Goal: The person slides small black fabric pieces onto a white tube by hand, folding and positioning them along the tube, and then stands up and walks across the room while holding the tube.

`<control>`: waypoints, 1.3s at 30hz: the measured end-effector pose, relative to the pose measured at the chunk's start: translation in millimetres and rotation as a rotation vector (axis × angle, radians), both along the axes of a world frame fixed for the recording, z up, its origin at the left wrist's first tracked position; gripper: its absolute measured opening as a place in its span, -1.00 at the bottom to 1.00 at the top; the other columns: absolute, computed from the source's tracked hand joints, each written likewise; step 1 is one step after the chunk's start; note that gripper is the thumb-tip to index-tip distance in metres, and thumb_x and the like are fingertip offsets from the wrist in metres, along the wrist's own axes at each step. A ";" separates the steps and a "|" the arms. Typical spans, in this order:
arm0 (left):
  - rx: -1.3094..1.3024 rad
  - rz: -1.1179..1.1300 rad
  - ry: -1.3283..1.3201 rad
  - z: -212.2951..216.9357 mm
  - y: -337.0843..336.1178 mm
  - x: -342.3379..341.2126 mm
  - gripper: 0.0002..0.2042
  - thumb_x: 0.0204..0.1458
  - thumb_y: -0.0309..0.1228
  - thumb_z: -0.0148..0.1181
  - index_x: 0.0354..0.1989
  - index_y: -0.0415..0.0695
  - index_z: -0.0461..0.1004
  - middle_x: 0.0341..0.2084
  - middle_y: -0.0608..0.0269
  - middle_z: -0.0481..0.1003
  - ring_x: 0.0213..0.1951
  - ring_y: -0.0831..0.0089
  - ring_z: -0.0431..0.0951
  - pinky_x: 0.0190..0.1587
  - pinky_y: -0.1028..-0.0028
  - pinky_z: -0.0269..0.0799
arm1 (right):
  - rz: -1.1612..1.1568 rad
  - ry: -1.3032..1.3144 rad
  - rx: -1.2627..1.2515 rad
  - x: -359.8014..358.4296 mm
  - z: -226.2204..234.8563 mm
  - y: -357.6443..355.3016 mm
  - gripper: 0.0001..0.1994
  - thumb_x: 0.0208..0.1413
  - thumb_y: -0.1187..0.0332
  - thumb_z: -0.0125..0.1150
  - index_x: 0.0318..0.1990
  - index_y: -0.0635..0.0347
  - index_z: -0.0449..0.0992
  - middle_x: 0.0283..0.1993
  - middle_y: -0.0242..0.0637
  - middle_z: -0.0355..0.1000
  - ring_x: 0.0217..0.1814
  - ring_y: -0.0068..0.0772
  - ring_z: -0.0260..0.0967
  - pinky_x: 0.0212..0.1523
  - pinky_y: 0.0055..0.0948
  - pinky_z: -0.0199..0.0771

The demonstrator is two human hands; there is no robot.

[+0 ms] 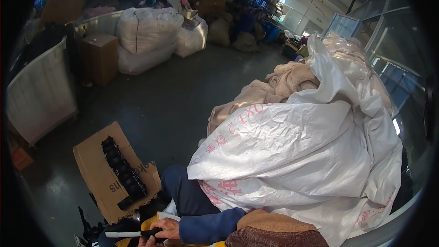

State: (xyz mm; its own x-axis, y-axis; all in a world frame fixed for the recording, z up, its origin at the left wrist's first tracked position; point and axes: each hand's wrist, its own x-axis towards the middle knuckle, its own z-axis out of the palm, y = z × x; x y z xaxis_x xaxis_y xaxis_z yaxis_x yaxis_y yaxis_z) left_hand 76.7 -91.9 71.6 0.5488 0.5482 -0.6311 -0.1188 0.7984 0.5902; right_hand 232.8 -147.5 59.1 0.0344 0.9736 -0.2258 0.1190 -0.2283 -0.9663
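My right hand [168,228], at the end of a blue sleeve [208,227], is closed on a short black piece [152,233] at the bottom of the view. From that piece a slim white rod [122,234] points to the left. Just below, at the lower edge, my left hand [148,241] shows only a few fingers, pinched against the underside of the black piece; the rest of it is cut off. To the left of my knee, a row of black ribbed pieces [122,167] lies on a flat cardboard sheet [93,155].
A big white woven sack [283,151] with beige fleece cloth [270,87] fills the right side. At far left stands a white bin [43,91], beside a brown carton [99,59] and stuffed plastic bags [148,32]. Grey floor [137,105] lies between.
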 end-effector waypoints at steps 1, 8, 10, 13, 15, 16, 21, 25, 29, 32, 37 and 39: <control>0.015 0.021 0.116 2.1 8.1 1.6 -0.75 -0.02 -0.45 0.11 -0.14 -0.17 0.37 -0.50 0.35 0.43 -0.60 0.58 0.38 -0.58 0.61 0.29 | -0.046 0.064 0.044 -0.5 -10.0 8.1 -0.66 -0.11 0.32 0.06 -0.18 0.34 0.36 -0.41 -0.11 0.42 -0.36 -0.27 0.39 -0.29 -0.42 0.32; 0.487 0.072 0.252 -27.0 114.4 38.7 -0.79 0.02 -0.42 0.00 -0.22 -0.27 0.40 -0.49 0.27 0.43 -0.56 0.57 0.35 -0.54 0.60 0.22 | -0.094 -0.230 0.349 31.6 -39.6 117.6 -0.72 -0.17 0.45 0.13 -0.22 0.24 0.32 -0.40 -0.06 0.37 -0.34 0.05 0.35 -0.39 -0.20 0.30; 0.578 0.094 0.223 -31.0 148.7 61.0 -0.82 0.03 -0.41 0.00 -0.26 -0.24 0.37 -0.57 0.33 0.39 -0.60 0.63 0.32 -0.59 0.65 0.18 | -0.130 -0.336 0.474 45.1 -35.0 155.2 -0.72 -0.18 0.48 0.13 -0.22 0.23 0.31 -0.40 -0.09 0.36 -0.35 0.05 0.34 -0.39 -0.18 0.32; 0.679 0.142 0.089 -50.1 184.4 90.9 -0.84 0.08 -0.36 -0.06 -0.31 -0.21 0.34 -0.67 0.44 0.34 -0.70 0.77 0.22 -0.69 0.72 0.04 | -0.180 -0.398 0.606 63.6 -38.4 192.4 -0.72 -0.18 0.51 0.12 -0.23 0.25 0.31 -0.40 -0.12 0.35 -0.38 -0.03 0.37 -0.43 -0.24 0.35; 0.692 0.148 0.133 -60.0 199.9 102.3 -0.84 0.08 -0.37 -0.06 -0.31 -0.20 0.34 -0.67 0.43 0.34 -0.70 0.75 0.22 -0.68 0.73 0.05 | -0.251 -0.481 0.665 71.2 -52.3 205.7 -0.72 -0.19 0.52 0.12 -0.23 0.27 0.30 -0.43 -0.15 0.33 -0.44 -0.08 0.36 -0.46 -0.26 0.35; 0.684 0.142 0.132 -68.0 204.8 104.6 -0.84 0.08 -0.37 -0.06 -0.31 -0.20 0.34 -0.67 0.43 0.34 -0.70 0.75 0.22 -0.68 0.73 0.05 | -0.235 -0.551 0.661 73.0 -69.5 208.2 -0.70 -0.16 0.48 0.11 -0.19 0.28 0.32 -0.45 -0.22 0.32 -0.49 -0.17 0.35 -0.50 -0.30 0.34; 0.441 0.148 0.100 -71.6 205.6 96.4 -0.78 0.02 -0.40 0.00 -0.25 -0.32 0.38 -0.49 0.19 0.43 -0.48 0.48 0.39 -0.46 0.53 0.26 | -0.221 -0.752 0.685 73.8 -93.1 213.1 -0.65 -0.09 0.39 0.05 -0.08 0.27 0.32 -0.46 -0.30 0.32 -0.52 -0.36 0.30 -0.54 -0.42 0.24; 0.339 0.144 0.096 -69.0 210.9 96.6 -0.75 0.05 -0.32 0.03 -0.30 -0.32 0.37 -0.50 0.17 0.43 -0.50 0.47 0.39 -0.45 0.51 0.28 | -0.227 -0.793 0.719 72.5 -96.1 217.3 -0.67 -0.09 0.41 0.03 -0.11 0.29 0.35 -0.46 -0.30 0.31 -0.50 -0.36 0.29 -0.53 -0.41 0.23; 0.348 0.076 0.258 -81.4 211.7 92.2 -0.70 0.03 -0.26 0.11 -0.31 -0.31 0.37 -0.50 0.16 0.43 -0.50 0.45 0.40 -0.43 0.50 0.31 | -0.212 -0.746 0.666 67.9 -104.9 212.8 -0.71 -0.13 0.42 0.09 -0.19 0.29 0.38 -0.47 -0.30 0.32 -0.53 -0.35 0.28 -0.52 -0.39 0.23; 0.378 0.073 0.195 -76.5 209.8 93.8 -0.70 0.00 -0.26 0.15 -0.31 -0.31 0.38 -0.49 0.16 0.44 -0.49 0.43 0.42 -0.42 0.50 0.32 | -0.205 -0.607 0.528 69.3 -106.4 210.2 -0.75 -0.21 0.49 0.15 -0.28 0.26 0.39 -0.49 -0.27 0.32 -0.54 -0.33 0.30 -0.52 -0.39 0.25; 0.369 0.198 0.104 -89.7 230.2 69.7 -0.71 0.12 -0.22 -0.06 -0.24 -0.24 0.34 -0.41 0.25 0.44 -0.37 0.54 0.47 -0.40 0.58 0.38 | -0.278 0.276 0.174 59.8 -95.8 224.4 -0.81 -0.17 0.57 0.19 -0.34 0.20 0.39 -0.53 -0.44 0.29 -0.47 -0.60 0.30 -0.48 -0.54 0.30; 0.259 0.327 0.059 -78.3 225.2 91.1 -0.75 0.09 -0.27 -0.03 -0.20 -0.20 0.36 -0.39 0.26 0.46 -0.37 0.52 0.49 -0.46 0.62 0.38 | -0.357 0.423 0.067 63.8 -84.8 227.0 -0.53 -0.19 0.59 0.23 -0.04 0.15 0.28 -0.29 -0.39 0.27 -0.24 -0.65 0.27 -0.26 -0.62 0.36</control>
